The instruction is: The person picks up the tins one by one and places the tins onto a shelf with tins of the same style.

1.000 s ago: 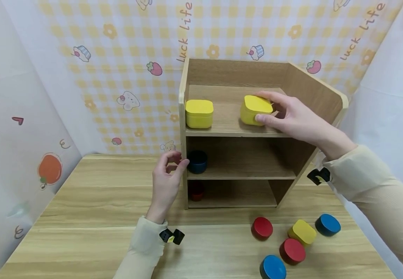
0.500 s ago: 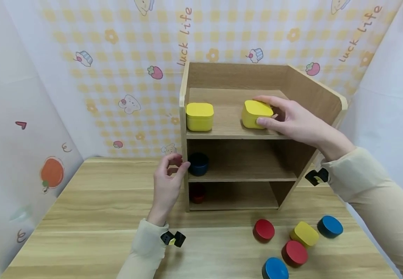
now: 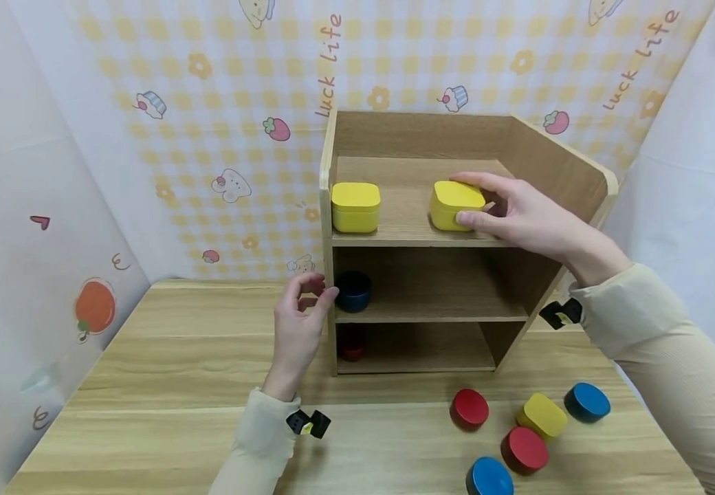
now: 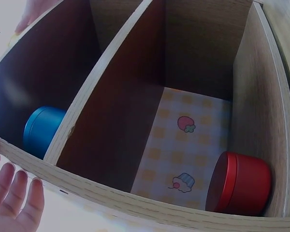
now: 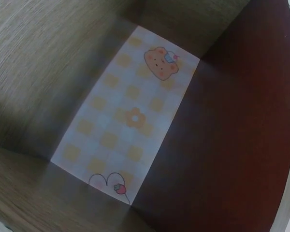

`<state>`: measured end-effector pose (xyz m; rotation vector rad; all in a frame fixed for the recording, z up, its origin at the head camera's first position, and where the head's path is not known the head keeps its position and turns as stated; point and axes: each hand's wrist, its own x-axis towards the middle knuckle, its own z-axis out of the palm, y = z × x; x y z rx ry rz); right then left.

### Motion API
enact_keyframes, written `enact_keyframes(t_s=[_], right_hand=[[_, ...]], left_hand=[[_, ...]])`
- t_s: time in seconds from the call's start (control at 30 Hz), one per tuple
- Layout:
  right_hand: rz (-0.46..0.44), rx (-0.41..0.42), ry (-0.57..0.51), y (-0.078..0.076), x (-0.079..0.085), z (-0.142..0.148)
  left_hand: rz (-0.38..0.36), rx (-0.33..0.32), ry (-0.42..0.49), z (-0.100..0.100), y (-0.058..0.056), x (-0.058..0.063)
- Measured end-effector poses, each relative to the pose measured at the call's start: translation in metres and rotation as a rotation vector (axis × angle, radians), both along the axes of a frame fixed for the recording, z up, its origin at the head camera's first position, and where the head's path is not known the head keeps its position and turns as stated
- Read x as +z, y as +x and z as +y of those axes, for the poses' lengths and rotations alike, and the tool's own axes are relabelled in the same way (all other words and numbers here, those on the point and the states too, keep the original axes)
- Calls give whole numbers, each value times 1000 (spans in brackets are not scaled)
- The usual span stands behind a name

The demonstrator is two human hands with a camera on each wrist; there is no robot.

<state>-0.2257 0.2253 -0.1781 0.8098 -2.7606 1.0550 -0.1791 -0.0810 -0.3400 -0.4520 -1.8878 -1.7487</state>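
On the top shelf [image 3: 402, 210], our right hand [image 3: 521, 212] pinched a yellow box [image 3: 454, 204] we judged light, stiff, best taken across its sides; our left hand [image 3: 296, 322] curved loosely, empty, beside the cabinet [image 3: 328, 179].

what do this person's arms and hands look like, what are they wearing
The bare left hand and right hand extend from long cream fabric sleeves with bunched cuffs. At each cuff sits a small black angular device with a yellow patch.
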Motion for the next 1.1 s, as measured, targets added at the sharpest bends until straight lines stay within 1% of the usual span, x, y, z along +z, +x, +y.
enact_keyframes(t_s=[0.23,0.37,0.47,0.63,0.73,0.9,1.0,1.1], right_hand=[[-4,-16,49,0,1,1],[-14,-29,57,0,2,1],[-22,-34,50,1,3,0],[-6,-33,38,1,4,-1],[3,-21,13,2,4,0],[27,-20,-28,10,5,3],[44,-42,-35,20,6,4],[91,-54,-42,31,7,6]], left_hand=[[-15,-6,7,1,-2,-4],[-24,-12,15,1,-2,-4],[-20,-11,14,1,-2,-3],[-10,-1,12,0,-1,0],[-6,2,9,0,0,0],[6,4,1,0,0,0],[15,4,-1,0,-1,-1],[16,4,2,0,-2,-1]])
